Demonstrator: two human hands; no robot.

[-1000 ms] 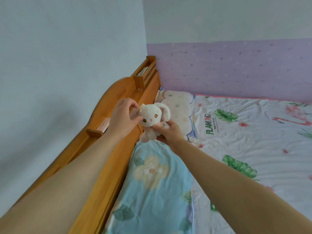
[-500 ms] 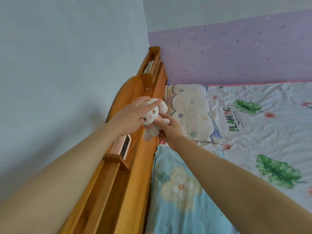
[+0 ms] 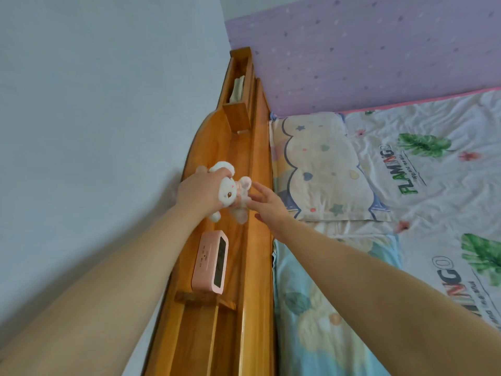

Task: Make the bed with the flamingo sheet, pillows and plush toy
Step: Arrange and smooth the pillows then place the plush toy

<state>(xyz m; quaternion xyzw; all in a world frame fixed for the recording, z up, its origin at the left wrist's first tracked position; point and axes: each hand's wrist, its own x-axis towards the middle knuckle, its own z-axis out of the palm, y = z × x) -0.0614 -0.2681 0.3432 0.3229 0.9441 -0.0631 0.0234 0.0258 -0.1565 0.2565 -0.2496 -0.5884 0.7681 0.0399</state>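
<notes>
Carried left from above the pillow's edge, the plush toy (image 3: 230, 189) is now over the headboard shelf (image 3: 238, 147), just beyond the pink clock (image 3: 210, 263). My left hand (image 3: 200, 194) grips its head; my right hand (image 3: 268, 204) is spread, fingertips just beside its ear.

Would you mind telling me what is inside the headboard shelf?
A pink clock, the plush toy gripped by the left hand, and a pale item farther back, mostly hidden by wood.
</notes>
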